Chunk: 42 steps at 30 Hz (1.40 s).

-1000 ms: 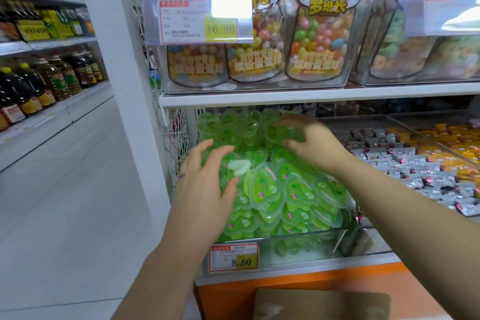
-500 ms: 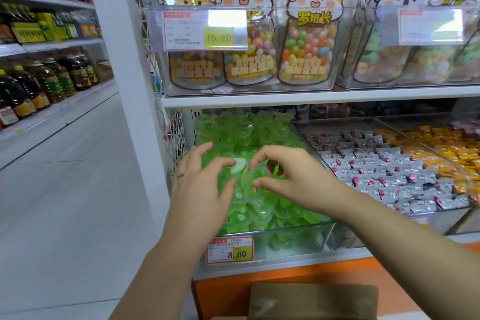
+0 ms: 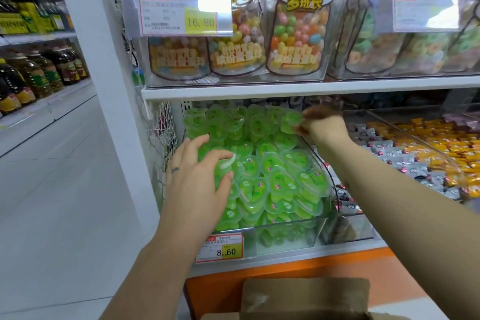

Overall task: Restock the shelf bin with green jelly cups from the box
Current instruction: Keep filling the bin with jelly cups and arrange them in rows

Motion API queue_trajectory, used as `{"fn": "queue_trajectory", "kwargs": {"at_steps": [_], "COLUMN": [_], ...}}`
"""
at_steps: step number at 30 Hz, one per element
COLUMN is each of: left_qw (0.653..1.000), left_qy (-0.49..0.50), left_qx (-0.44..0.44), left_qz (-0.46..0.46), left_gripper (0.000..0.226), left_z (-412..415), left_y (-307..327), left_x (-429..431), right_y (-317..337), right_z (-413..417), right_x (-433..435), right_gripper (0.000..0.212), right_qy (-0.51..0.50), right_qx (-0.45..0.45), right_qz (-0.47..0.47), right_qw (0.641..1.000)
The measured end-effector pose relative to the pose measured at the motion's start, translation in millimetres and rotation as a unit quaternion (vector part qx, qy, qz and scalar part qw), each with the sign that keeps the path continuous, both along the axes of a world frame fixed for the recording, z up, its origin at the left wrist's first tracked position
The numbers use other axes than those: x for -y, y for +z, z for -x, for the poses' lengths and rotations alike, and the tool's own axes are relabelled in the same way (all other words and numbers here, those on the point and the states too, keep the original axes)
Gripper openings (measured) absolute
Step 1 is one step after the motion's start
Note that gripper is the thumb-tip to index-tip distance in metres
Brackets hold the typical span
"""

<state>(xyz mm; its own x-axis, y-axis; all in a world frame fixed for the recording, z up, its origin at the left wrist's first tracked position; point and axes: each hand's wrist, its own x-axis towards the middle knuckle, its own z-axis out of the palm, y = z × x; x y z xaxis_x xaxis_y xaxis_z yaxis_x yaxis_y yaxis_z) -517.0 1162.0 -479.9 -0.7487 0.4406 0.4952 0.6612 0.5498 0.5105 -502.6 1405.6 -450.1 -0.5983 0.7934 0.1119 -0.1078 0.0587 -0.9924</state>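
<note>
Head view: left hand (image 3: 197,184) spread on heaped cups (image 3: 275,163); right hand (image 3: 323,125) blurred, grip unclear; overfull bin (image 3: 315,231) may spill.

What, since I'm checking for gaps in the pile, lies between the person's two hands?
Only green jelly cups, heaped in the clear bin, fill the stretch from the left hand to the right hand, as the head view shows.
</note>
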Motion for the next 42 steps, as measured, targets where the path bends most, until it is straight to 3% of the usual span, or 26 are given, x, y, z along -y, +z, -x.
{"fn": "queue_trajectory", "kwargs": {"at_steps": [7,11,15,29,36,38,40,42], "left_qw": [1.0,1.0,1.0,1.0,1.0,1.0,0.999,0.999], "left_qy": [0.001,0.0,-0.001,0.0,0.005,0.007,0.01,0.015], "left_qx": [-0.002,-0.003,-0.009,-0.01,0.009,0.015,0.023,0.031], "left_qz": [0.006,0.007,0.008,0.001,-0.008,-0.015,-0.024,-0.023], "left_gripper": [0.024,0.024,0.025,0.025,0.042,0.049,0.055,0.059], "left_z": [5,6,5,4,2,2,2,2], "left_y": [0,-1,-2,-2,4,6,7,5], "left_x": [0,0,0,0,6,9,10,11], "right_y": [0,-6,0,-4,0,3,6,7], "right_z": [30,22,14,6,-8,-18,-28,-35], "right_x": [-9,-8,4,3,3,11,27,50], "right_gripper": [0.024,0.035,0.034,0.037,0.036,0.034,0.03,0.026], "right_qy": [0.051,0.065,0.087,0.12,0.118,0.081,0.076,0.133], "right_qx": [0.053,0.1,0.047,0.046,0.061,0.081,0.109,0.127], "right_qz": [0.099,0.022,0.07,0.098,-0.01,-0.128,-0.278,-0.38], "right_qw": [0.992,0.993,0.993,0.987,0.991,0.985,0.951,0.907]}}
